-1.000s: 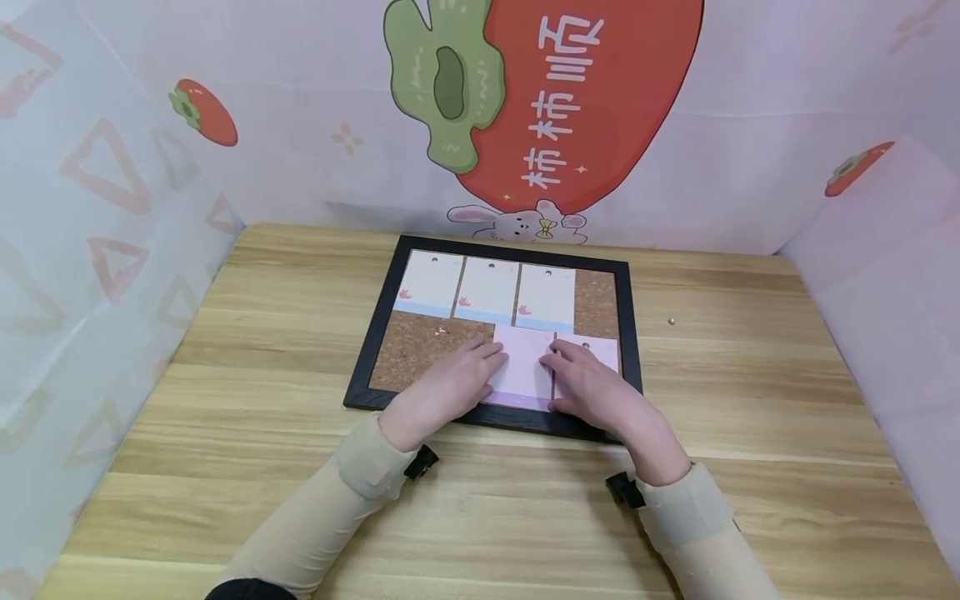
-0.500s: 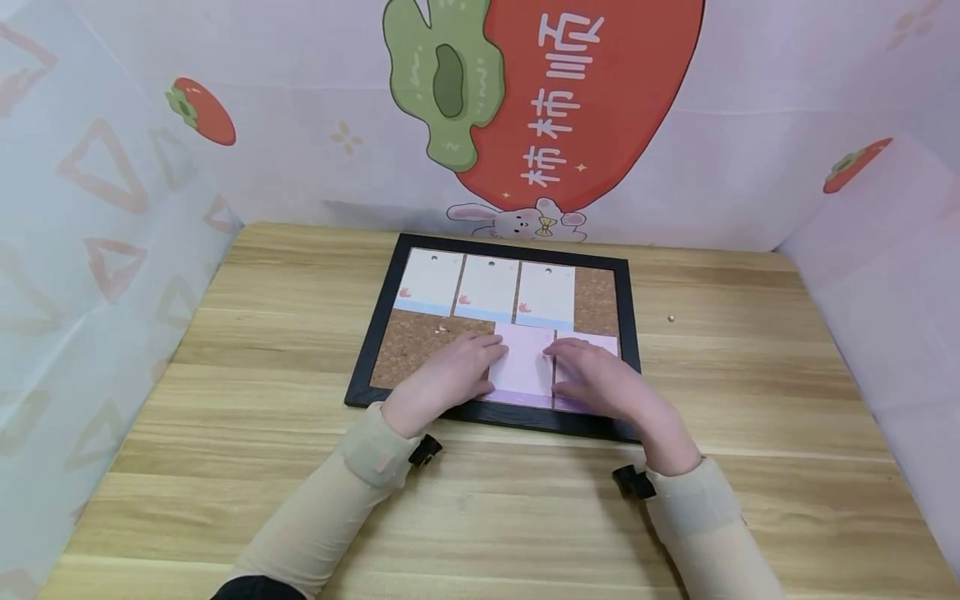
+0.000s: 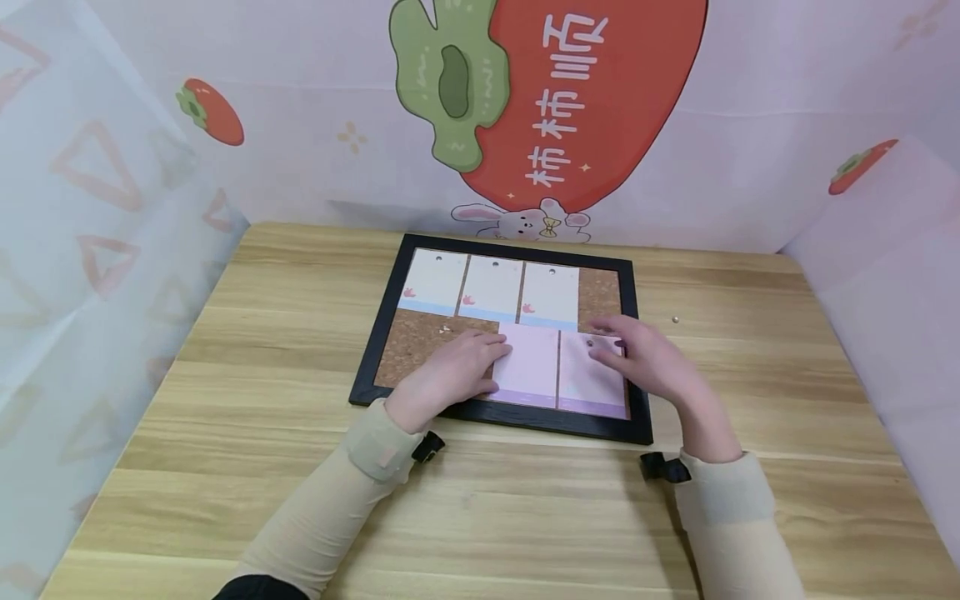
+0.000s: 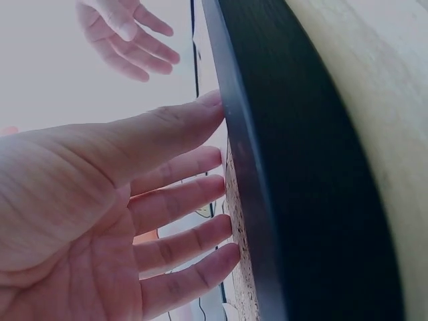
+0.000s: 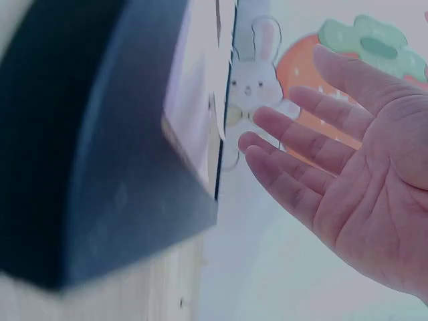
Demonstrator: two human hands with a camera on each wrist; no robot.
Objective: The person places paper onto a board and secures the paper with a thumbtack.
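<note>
A black-framed cork board lies flat on the wooden table. Three white cards, the middle one among them, line its far side, each with a pin near the top. Two pinkish-purple cards lie side by side nearer me. With its fingers spread straight, my left hand rests its fingertips on the left edge of the first pink card. Over the right pink card, which has a pin near its top, hovers my right hand, its fingers relaxed and holding nothing; the right wrist view shows its bare palm.
A small round pin lies on the table to the right of the board. A few small pale pins sit on the cork left of the pink cards. A printed cloth backdrop stands behind the table.
My right hand has lifted off the pink cards and moved right, uncovering the right card and its pin. My left hand stays at the first pink card's left edge.
</note>
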